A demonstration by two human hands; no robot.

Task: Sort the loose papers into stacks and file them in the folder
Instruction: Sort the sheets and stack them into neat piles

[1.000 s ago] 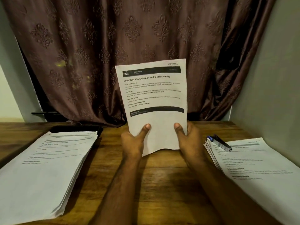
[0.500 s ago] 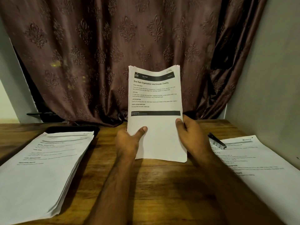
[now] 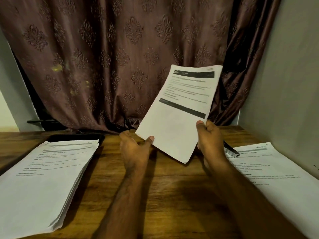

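Right hand pinches the paper bundle, tilting it toward the right stack, probably its pile; left hand hangs loose, thumb just touching its edge.

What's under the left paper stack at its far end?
A flat black thing pokes out from beneath the left paper stack at its far edge, on the wooden table. The stack covers most of it, so what it is cannot be told.
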